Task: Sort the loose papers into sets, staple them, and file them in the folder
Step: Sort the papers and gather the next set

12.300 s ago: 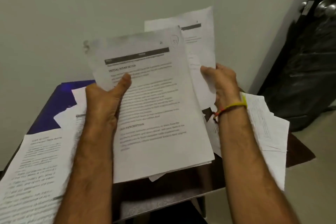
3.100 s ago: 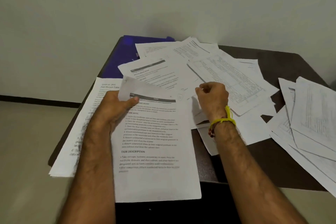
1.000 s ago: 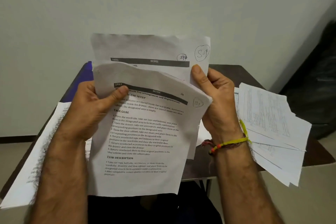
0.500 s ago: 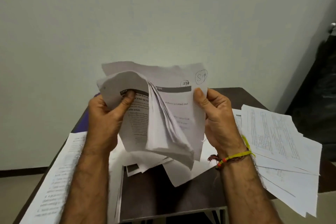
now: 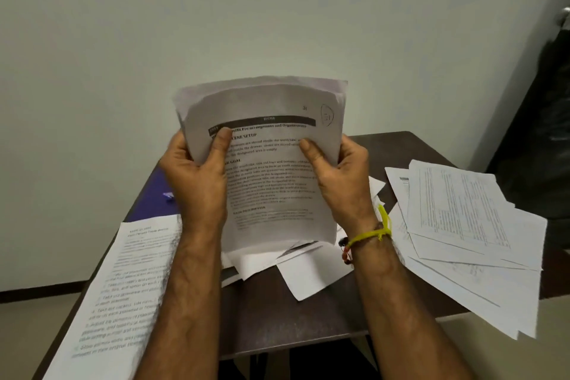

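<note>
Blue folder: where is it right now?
Head view: the blue folder lies at the dark table's far-left corner, behind the left hand, partly under a printed sheet.

You held a stack of printed pages [image 5: 271, 163] upright above the bench [image 5: 308, 311], your left hand [image 5: 197, 176] and right hand [image 5: 342, 176] gripping its sides, thumbs on the front sheet, with loose papers [image 5: 462, 231] spread below.

Bare table [image 5: 311, 315] strip between left stack [image 5: 123, 284] and right pile [image 5: 462, 237]
</note>
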